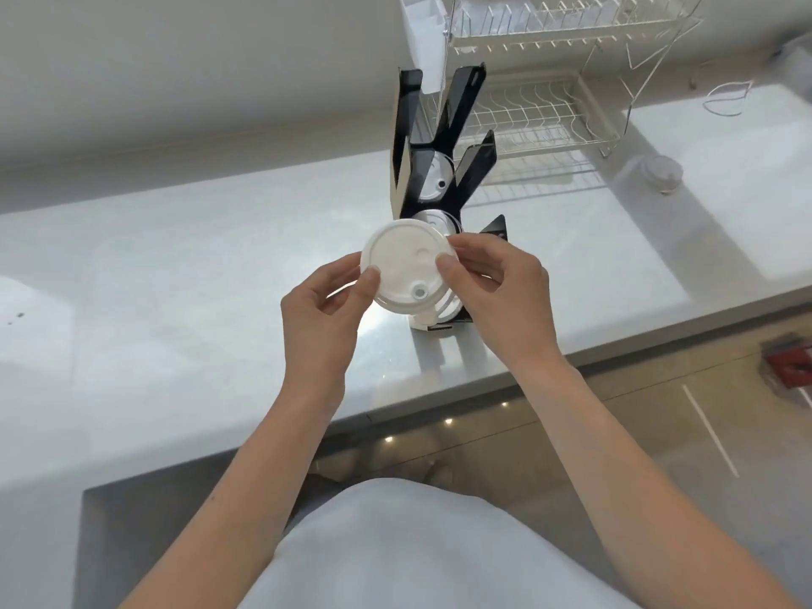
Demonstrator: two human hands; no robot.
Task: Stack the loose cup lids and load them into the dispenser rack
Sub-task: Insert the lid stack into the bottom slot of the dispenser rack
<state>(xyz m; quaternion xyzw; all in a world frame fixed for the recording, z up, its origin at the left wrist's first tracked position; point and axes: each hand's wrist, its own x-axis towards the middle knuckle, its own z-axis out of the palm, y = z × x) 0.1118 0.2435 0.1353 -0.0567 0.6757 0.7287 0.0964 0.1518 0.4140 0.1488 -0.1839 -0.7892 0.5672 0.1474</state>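
A white round cup lid [406, 265] with a small sip hole is held flat-side up between both hands, just in front of the black dispenser rack [444, 138]. My left hand [327, 307] pinches its left rim. My right hand [501, 285] pinches its right rim with thumb on top. More white lids [435, 180] sit inside the rack's upper slot, and others [441, 307] show below the held lid in the lower slot. The rack stands upright on the white counter [175, 279].
A white wire dish rack [549, 94] stands behind and right of the dispenser. A small clear lidded container [661, 173] sits on the counter at right. The counter's front edge [439, 406] runs diagonally below my hands; a red object [791, 364] lies on the floor at right.
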